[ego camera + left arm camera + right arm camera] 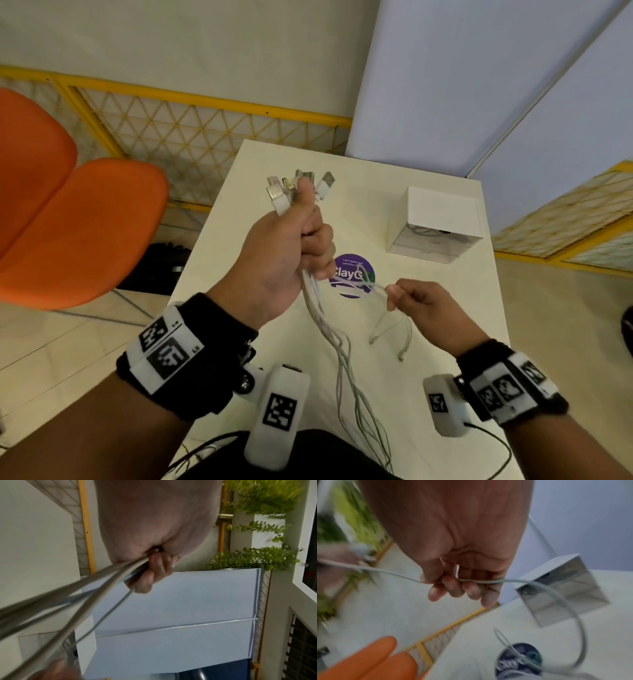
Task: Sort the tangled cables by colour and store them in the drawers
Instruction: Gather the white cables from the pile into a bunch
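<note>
My left hand (291, 246) is raised above the white table (445, 325) and grips a bundle of white cables (329, 329), with several USB plugs (294, 186) sticking out above the fist. The cords hang down toward my lap; in the left wrist view the bundle of white cables (96, 584) runs out from under the curled fingers (150, 574). My right hand (421, 305) pinches one thin white cable (481, 581) pulled sideways from the bundle; its fingers (453, 588) curl round the strand. A small white drawer box (438, 226) stands at the table's back right.
A purple round sticker (352, 274) lies on the table under the cables. Two loose cable ends (387, 339) dangle over the table. An orange chair (68, 222) stands left, a yellow mesh railing (205, 137) behind, and a pale blue panel (445, 85) at the back right.
</note>
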Demonstrator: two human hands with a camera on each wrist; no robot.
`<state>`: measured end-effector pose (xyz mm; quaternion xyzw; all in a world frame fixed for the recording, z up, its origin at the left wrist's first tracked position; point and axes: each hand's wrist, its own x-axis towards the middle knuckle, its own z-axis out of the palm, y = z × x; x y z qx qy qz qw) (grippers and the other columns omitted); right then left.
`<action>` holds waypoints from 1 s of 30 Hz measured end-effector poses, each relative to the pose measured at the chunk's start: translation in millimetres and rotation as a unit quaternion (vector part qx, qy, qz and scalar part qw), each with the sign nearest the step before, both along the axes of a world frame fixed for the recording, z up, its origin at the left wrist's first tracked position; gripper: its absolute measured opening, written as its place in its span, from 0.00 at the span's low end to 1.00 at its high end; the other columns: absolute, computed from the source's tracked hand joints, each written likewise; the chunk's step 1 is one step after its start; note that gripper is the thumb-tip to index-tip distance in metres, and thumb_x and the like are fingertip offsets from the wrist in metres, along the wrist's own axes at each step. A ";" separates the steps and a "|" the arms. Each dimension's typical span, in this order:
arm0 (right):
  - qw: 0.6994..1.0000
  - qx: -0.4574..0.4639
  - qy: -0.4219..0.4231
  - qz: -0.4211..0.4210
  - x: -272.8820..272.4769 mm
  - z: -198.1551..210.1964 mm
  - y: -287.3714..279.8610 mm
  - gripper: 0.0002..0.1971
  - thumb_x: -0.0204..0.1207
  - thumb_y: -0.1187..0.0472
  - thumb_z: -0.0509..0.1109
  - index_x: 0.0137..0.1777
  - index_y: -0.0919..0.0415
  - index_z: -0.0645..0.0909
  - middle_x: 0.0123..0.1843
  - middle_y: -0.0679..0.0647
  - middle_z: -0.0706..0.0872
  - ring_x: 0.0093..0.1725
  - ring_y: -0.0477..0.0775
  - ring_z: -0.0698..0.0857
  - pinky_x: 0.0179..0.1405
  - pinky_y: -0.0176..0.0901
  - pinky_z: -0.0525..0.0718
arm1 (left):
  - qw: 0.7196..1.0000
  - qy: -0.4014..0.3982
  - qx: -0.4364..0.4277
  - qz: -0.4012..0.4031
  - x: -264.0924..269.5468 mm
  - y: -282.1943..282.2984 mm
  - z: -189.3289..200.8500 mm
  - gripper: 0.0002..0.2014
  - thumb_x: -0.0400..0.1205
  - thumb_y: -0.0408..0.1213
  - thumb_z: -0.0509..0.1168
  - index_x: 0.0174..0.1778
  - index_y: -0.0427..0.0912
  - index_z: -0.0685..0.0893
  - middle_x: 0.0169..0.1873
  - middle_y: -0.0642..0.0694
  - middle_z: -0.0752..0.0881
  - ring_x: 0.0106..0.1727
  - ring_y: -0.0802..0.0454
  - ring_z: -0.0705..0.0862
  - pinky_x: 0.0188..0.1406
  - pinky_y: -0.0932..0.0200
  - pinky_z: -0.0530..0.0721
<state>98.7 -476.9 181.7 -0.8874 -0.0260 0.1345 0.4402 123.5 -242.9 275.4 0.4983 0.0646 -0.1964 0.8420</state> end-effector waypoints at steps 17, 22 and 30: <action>0.983 -0.043 -0.167 0.061 27.6 86.4 -2.1 0.20 0.82 0.48 0.65 0.33 0.62 0.77 0.23 0.43 0.73 0.26 0.43 0.69 0.28 0.32 0.67 | 0.968 -0.047 0.227 -0.097 -27.4 -10.8 -1.4 0.17 0.87 0.42 0.65 0.34 0.39 0.86 0.18 0.49 0.63 0.21 0.51 0.57 0.25 0.58 0.54; 0.980 -0.147 -0.132 -0.032 35.1 62.6 -77.9 0.26 0.82 0.47 0.65 0.31 0.68 0.69 0.24 0.52 0.67 0.26 0.46 0.64 0.28 0.40 0.66 | 0.983 -0.058 0.165 -0.053 -26.9 4.7 -2.6 0.19 0.87 0.40 0.64 0.29 0.41 0.84 0.17 0.49 0.62 0.21 0.52 0.55 0.23 0.60 0.53; 0.942 -0.242 0.041 -0.230 -33.6 -9.6 -197.3 0.34 0.75 0.30 0.59 0.30 0.63 0.80 0.23 0.58 0.78 0.29 0.63 0.80 0.34 0.47 0.75 | 0.991 -0.052 0.125 -0.014 -21.3 25.0 -2.7 0.18 0.86 0.40 0.64 0.29 0.40 0.80 0.17 0.51 0.60 0.17 0.55 0.56 0.20 0.65 0.57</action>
